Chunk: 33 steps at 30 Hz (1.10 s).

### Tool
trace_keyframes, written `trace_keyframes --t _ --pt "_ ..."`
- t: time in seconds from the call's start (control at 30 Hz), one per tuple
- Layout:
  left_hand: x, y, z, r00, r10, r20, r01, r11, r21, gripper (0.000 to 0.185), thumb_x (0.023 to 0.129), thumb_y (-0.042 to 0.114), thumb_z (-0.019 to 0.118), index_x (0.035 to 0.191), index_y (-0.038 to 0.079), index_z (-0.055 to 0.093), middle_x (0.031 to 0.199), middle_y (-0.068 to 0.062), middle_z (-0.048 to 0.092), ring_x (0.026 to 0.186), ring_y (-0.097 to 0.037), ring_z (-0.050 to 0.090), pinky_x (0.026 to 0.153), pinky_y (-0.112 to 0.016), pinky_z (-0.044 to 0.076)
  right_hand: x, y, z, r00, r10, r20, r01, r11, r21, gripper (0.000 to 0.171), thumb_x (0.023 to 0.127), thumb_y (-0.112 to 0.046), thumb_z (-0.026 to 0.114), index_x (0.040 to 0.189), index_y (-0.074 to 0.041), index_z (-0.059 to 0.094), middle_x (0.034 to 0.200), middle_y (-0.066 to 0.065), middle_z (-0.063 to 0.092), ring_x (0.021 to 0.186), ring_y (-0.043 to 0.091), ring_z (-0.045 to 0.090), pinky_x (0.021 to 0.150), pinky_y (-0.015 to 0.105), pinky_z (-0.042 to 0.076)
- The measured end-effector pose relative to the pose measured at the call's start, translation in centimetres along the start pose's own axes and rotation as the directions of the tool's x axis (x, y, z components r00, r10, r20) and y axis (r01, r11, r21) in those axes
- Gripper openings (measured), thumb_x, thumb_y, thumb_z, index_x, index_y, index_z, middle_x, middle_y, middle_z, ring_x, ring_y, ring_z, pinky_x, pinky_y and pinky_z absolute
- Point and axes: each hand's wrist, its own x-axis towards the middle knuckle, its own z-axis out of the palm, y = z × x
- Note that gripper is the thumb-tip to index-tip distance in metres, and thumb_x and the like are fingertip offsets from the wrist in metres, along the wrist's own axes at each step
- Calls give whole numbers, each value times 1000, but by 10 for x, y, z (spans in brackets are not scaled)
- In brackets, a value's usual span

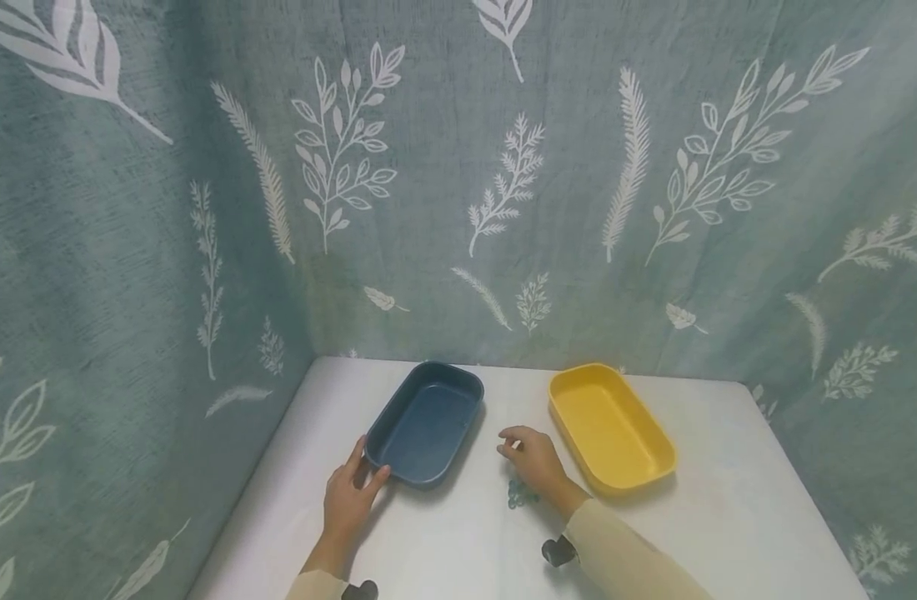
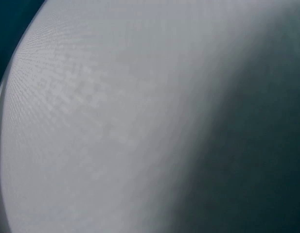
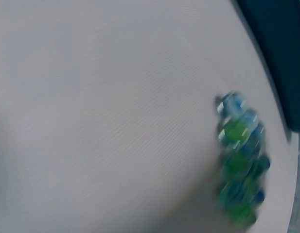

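My left hand (image 1: pixel 348 496) holds the near left corner of a dark blue rectangular tray (image 1: pixel 428 429), thumb at the front side and fingers along the left side. Between this tray and a yellow tray (image 1: pixel 612 429), my right hand (image 1: pixel 535 460) hovers with bent fingers and a small gap between thumb and forefinger; nothing shows in it. Below its wrist lies a cluster of green and blue glass marbles (image 1: pixel 520 493), partly hidden by the arm. In the right wrist view the marbles (image 3: pixel 239 165) look blurred, near the blue tray (image 3: pixel 278 53).
Both trays stand toward the back of a white table (image 1: pixel 458 542). A grey-green curtain (image 1: pixel 428 167) with white leaf prints surrounds the table at the back and sides. The left wrist view has mostly blurred white surface (image 2: pixel 101 121) and a dark area at right.
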Motion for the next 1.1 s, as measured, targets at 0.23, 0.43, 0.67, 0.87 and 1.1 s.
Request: trace_keyframes --t 0.23,0.43,0.67,0.87,1.1 --pt "1 4 1 1000 -16 7 16 1000 19 74 77 58 60 141 37 28 138 -9 44 114 -38 47 93 -60 35 -28 20 -20 998 27 -55 -30 999 -45 19 83 -27 66 102 -24 65 79 -19 57 70 0 51 63 18 46" --pt "2 0 -2 1000 -14 9 14 1000 25 74 77 58 60 141 39 27 137 -9 46 111 -38 49 91 -61 36 -51 35 -24 994 82 -75 -83 997 -7 18 83 -31 64 100 -24 65 81 -18 58 71 2 51 63 19 45" --pt "-1 -7 -1 999 -23 26 22 998 56 77 77 62 57 142 33 27 138 -13 44 112 -42 47 89 -64 35 -69 49 -21 989 140 -49 -139 990 9 18 82 -31 64 99 -24 65 83 -15 58 72 3 50 64 17 44" --pt "-4 -10 0 1000 20 -15 -19 998 58 74 77 56 62 140 30 33 133 -15 49 108 -41 51 86 -64 37 -71 55 -18 990 137 -9 -138 990 -11 17 82 -28 64 99 -27 64 87 -16 60 77 1 53 68 20 46" --pt "0 -9 5 1000 -17 -15 17 998 57 75 76 60 60 141 36 30 135 -13 48 111 -40 50 89 -62 37 -66 63 -18 1000 -11 21 14 989 -145 21 81 -22 65 102 -27 63 92 -19 59 82 -2 53 71 21 49"
